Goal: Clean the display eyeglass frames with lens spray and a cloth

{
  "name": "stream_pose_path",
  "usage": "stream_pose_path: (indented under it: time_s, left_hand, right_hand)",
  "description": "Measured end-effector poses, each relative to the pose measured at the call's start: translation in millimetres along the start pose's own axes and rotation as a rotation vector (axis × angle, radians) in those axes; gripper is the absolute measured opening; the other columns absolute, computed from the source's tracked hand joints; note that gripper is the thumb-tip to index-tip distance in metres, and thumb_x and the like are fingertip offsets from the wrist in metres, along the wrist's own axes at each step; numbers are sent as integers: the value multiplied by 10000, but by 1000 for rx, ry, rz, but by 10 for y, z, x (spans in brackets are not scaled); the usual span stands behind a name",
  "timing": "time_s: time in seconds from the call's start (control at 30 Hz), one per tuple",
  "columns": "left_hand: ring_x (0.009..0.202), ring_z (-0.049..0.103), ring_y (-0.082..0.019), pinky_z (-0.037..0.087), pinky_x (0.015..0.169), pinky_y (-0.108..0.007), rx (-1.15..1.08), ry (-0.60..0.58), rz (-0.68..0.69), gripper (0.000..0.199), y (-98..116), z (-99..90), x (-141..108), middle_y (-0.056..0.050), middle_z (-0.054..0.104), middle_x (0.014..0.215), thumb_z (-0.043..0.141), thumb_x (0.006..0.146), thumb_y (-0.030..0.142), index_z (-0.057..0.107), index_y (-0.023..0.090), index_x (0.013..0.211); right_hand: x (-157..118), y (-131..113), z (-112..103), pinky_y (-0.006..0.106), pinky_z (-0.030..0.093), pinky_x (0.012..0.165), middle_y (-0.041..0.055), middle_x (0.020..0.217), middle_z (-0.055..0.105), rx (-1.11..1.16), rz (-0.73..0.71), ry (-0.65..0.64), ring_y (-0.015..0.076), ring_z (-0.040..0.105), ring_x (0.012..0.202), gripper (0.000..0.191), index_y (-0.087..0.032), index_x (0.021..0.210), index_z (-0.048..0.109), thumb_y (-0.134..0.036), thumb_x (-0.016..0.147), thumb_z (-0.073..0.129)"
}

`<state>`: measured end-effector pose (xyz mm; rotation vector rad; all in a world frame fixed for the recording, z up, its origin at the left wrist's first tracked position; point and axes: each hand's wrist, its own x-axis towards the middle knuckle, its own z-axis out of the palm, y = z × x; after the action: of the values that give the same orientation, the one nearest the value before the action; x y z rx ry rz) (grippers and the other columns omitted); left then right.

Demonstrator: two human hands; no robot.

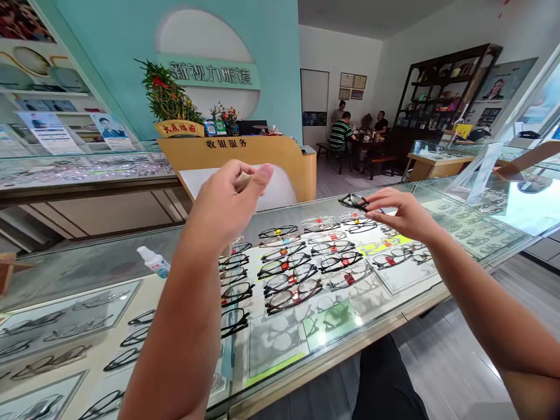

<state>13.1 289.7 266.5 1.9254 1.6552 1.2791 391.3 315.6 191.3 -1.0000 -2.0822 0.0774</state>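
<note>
In the head view, my right hand (405, 213) pinches a pair of dark-framed eyeglasses (353, 202) by one side, just above the far part of the glass counter. My left hand (225, 201) is raised over the counter with its fingers curled against the thumb. A pale bit shows between those fingers, too little to name. Beneath both hands, rows of eyeglasses (285, 265) lie folded on the counter, many with small red, orange or yellow tags on them. A white spray bottle (153, 261) leans or lies left of my left forearm.
The glass display counter (376, 318) runs across in front of me, with more frames (32, 321) inside at left. Beyond it stands a yellow-and-white cashier desk (301, 166) with a potted plant (168, 96). People (343, 131) are around a table at the back.
</note>
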Motion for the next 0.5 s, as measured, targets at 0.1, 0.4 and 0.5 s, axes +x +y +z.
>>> stream_pose_path:
  time_s: [0.1,0.4,0.5]
  left_hand:
    - [576,463,-165,304,549,-341,36,-5,-16,602,54,-32,-32,-12,597,716,554,934,853,686,268,979]
    - [477,391,-144,229,495,-362,-7,-85,35,614,44,-17,-57,16,467,583,540,925,881,666,280,938]
    - [459,366,-136,226,489,-365,14,-90,28,632,29,-32,-41,21,453,577,527,914,905,661,288,945]
  right_hand:
    - [-197,464,24,559,546,1009,113,1182,842,-125,111,-184,353,729,1133,262,-258,994,884,-486,955,760]
    - [-498,1160,302,514,509,1075,93,1236,834,-337,255,-492,362,687,1205,231,-221,1028,880,-343,929,711]
    - [-509,1244,347,498,503,1078,75,1234,838,-360,260,-541,365,674,1232,221,-231,1005,885,-351,908,726]
